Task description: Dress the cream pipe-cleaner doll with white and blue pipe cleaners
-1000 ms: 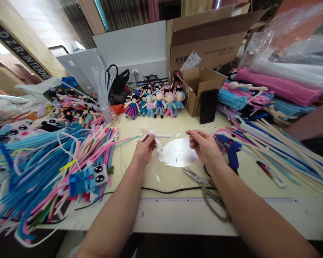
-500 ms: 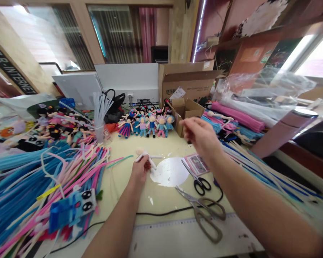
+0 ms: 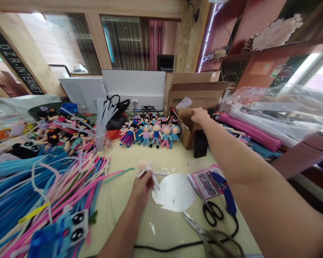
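My left hand (image 3: 143, 185) is closed on an unfinished doll (image 3: 148, 172) of white pipe cleaners with a round peach head, just above the table. Its thin white limbs stick out past my fingers. My right hand (image 3: 200, 115) reaches far forward to the small open cardboard box (image 3: 187, 134), its bent fingers at the box's top. The fingertips are hard to make out there, so whether they grip anything does not show. Close to the left hand lies a white round sheet (image 3: 173, 193). A dark phone-like slab (image 3: 200, 144) leans by the box, under my right forearm.
Black-handled scissors (image 3: 212, 211), larger scissors (image 3: 204, 234) and a blue glue gun (image 3: 226, 193) with a black cord lie at right. Bundles of coloured pipe cleaners (image 3: 24, 193) cover the left. Several finished dolls (image 3: 156, 134) stand at the back. A pink bottle (image 3: 304, 154) is far right.
My right hand has moved forward from above the table to the small box. The glue gun and dark slab now show. My left hand keeps holding the doll; the view has shifted slightly.
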### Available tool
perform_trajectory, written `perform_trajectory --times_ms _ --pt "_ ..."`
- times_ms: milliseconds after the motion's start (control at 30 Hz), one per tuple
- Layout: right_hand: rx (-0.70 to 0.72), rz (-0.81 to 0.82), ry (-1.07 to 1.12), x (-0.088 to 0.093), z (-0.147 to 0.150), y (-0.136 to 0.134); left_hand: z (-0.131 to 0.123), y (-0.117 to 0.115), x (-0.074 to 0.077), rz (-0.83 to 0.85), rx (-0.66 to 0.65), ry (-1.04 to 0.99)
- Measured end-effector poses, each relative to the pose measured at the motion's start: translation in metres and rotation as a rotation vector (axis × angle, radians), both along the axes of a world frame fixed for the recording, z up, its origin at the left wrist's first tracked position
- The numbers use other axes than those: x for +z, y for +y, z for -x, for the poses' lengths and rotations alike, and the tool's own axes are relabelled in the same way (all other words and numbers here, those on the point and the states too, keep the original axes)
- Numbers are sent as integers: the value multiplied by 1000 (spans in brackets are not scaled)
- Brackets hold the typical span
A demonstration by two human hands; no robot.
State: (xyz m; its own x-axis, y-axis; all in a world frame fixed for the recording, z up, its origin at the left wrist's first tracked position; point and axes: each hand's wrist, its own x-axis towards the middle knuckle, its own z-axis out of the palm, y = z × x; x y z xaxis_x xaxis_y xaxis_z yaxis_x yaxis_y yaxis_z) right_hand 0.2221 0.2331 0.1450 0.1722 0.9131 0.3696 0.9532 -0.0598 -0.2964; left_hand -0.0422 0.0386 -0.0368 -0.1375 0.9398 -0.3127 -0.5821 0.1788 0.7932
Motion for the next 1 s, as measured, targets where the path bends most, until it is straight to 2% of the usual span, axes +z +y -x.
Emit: perform_trajectory --times_ms 133,333,467,633,833,933,1000 --pt "-10 -8 -6 -8 -11 -3 0 0 1 -5 -14 9" --pt "140 -34 -39 9 -25 -26 2 -1 2 -9 -4 12" --pt "94 -85 -27 16 -26 -40 2 -1 1 -30 -29 24" --pt "65 -150 -18 10 -16 -41 1 1 -3 -54 -45 46" --pt "147 -134 -22 15 -12 -43 1 3 -3 -50 -53 52" --pt "264 -198 -37 25 -13 -59 1 2 -2 -73 -75 62" --pt "325 -219 -33 31 -11 -80 1 1 -1 -87 -95 76"
